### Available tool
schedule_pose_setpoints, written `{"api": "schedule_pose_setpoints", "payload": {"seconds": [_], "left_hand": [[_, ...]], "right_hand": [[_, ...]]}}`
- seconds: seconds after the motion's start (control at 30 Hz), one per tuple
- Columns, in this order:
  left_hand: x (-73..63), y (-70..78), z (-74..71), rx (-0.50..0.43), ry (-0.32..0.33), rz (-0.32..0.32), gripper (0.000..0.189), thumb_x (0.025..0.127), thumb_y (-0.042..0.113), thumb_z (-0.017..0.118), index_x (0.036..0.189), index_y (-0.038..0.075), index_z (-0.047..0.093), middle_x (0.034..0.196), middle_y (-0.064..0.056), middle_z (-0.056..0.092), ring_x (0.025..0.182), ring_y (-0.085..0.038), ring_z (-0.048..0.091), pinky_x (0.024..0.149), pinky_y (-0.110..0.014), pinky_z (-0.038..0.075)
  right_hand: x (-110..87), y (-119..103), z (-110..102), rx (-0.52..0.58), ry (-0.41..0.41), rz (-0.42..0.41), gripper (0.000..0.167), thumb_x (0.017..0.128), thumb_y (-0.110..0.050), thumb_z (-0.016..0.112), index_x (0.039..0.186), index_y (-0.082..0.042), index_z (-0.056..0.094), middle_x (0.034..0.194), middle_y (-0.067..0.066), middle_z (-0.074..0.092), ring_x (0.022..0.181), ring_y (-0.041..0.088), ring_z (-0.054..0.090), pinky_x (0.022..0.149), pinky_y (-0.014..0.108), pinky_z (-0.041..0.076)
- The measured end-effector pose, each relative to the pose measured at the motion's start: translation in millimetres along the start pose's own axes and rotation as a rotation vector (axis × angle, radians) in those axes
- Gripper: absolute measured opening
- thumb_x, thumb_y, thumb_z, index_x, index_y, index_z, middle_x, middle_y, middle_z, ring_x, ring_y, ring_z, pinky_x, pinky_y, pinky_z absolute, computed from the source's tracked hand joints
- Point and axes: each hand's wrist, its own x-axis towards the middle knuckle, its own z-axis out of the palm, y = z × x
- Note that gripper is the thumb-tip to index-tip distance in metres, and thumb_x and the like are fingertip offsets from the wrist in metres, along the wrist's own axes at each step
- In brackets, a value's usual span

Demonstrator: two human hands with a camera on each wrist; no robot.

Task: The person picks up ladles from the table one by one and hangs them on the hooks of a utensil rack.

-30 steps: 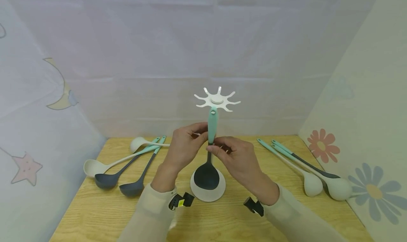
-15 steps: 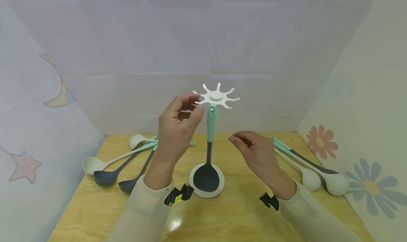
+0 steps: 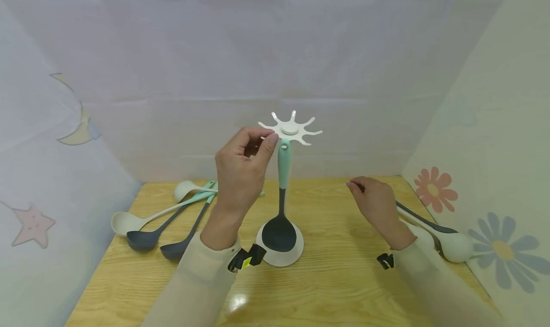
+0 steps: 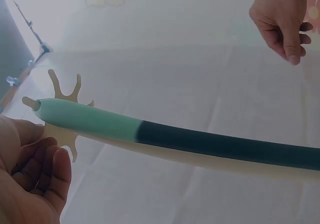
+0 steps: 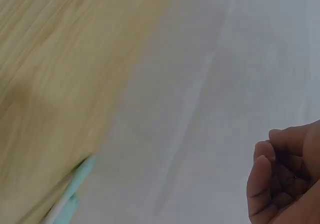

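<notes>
A white utensil rack (image 3: 290, 129) stands mid-table, with a ring of hooks on top and a round base (image 3: 279, 259). From a front hook hangs a ladle (image 3: 279, 234) with a dark bowl and a mint-green handle; in the left wrist view the hook tip pokes through the hole of the handle (image 4: 90, 119). My left hand (image 3: 240, 169) pinches a hook at the rack's left, beside the handle's top. Off to the right, my right hand (image 3: 378, 205) holds nothing, its fingers loosely curled, and partly covers the ladles lying there.
White ladles (image 3: 126, 223) and dark ladles (image 3: 143, 240) with mint handles lie on the wooden table (image 3: 326, 289) at the left. More lie at the right, including a white ladle (image 3: 457, 247). Fabric walls (image 3: 361, 79) enclose the back and sides.
Both hands have let go of the ladle, which now hangs on the rack. My left hand rose to the rack's hooks and closed on one; my right hand moved away to the right.
</notes>
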Motion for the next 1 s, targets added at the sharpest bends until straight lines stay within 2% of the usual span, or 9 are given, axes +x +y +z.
{"api": "schedule_pose_setpoints", "payload": {"seconds": [0.1,0.2,0.33,0.43,0.6,0.77,0.83,1.0], "left_hand": [[-0.1,-0.4,-0.1,-0.002,-0.001,0.001,0.012,0.099,0.017,0.075,0.1,0.005,0.076,0.088,-0.006,0.073,0.075,-0.014,0.064,0.066,-0.024,0.05],[-0.4,-1.1,-0.1,-0.005,0.001,0.007,0.012,0.1,0.016,0.075,0.099,0.004,0.076,0.087,-0.007,0.073,0.075,-0.014,0.064,0.067,-0.024,0.05],[-1.3,-1.9,0.5,-0.004,0.012,0.009,0.012,0.1,0.016,0.074,0.099,0.003,0.075,0.086,-0.008,0.072,0.075,-0.015,0.063,0.067,-0.024,0.05],[-2.0,-2.1,1.1,-0.009,0.02,0.012,0.012,0.1,0.015,0.074,0.099,0.003,0.075,0.086,-0.008,0.071,0.075,-0.015,0.063,0.068,-0.024,0.051],[-3.6,-1.7,2.7,-0.021,0.016,0.012,0.012,0.1,0.014,0.073,0.099,0.002,0.074,0.087,-0.01,0.072,0.077,-0.016,0.064,0.071,-0.025,0.053],[-4.6,-0.6,3.0,-0.012,0.012,-0.01,0.012,0.1,0.016,0.073,0.1,0.003,0.074,0.088,-0.009,0.072,0.078,-0.015,0.065,0.072,-0.026,0.054],[-4.8,-0.3,3.1,-0.011,0.011,-0.016,0.012,0.1,0.016,0.073,0.1,0.003,0.074,0.089,-0.009,0.072,0.079,-0.015,0.065,0.071,-0.026,0.054],[-5.1,0.3,3.4,-0.011,0.006,-0.02,0.012,0.1,0.016,0.073,0.1,0.004,0.074,0.09,-0.009,0.072,0.079,-0.016,0.065,0.071,-0.026,0.054]], "right_hand": [[0.5,37,-1,-0.077,-0.161,0.102,0.022,0.105,-0.014,0.065,0.106,0.005,0.077,0.078,0.013,0.073,0.049,0.014,0.05,0.048,0.033,0.042],[-1.0,71,1,-0.126,-0.304,0.187,0.028,0.109,-0.014,0.053,0.107,0.005,0.074,0.07,0.01,0.066,0.049,0.015,0.045,0.047,0.032,0.036],[-4.0,104,9,-0.199,-0.421,0.208,0.03,0.107,-0.007,0.048,0.084,0.0,0.066,0.059,0.004,0.049,0.05,0.016,0.037,0.048,0.031,0.03],[-7.4,120,19,-0.252,-0.471,0.206,0.031,0.104,-0.006,0.055,0.074,-0.005,0.059,0.059,0.004,0.051,0.051,0.017,0.043,0.047,0.032,0.034],[-15.0,138,37,-0.331,-0.536,0.201,0.024,0.101,-0.012,0.066,0.079,-0.002,0.064,0.068,0.011,0.063,0.056,0.025,0.061,0.047,0.042,0.049],[-20.3,147,55,-0.42,-0.595,0.185,0.017,0.099,-0.004,0.064,0.083,0.0,0.067,0.073,0.013,0.065,0.063,0.029,0.065,0.052,0.047,0.055],[-20.9,147,59,-0.444,-0.595,0.168,0.016,0.099,-0.001,0.061,0.084,0.001,0.068,0.074,0.014,0.065,0.064,0.03,0.066,0.052,0.048,0.056],[-21.0,141,63,-0.467,-0.543,0.141,0.011,0.097,-0.001,0.065,0.089,0.003,0.07,0.074,0.017,0.067,0.065,0.034,0.067,0.053,0.051,0.056]]}}
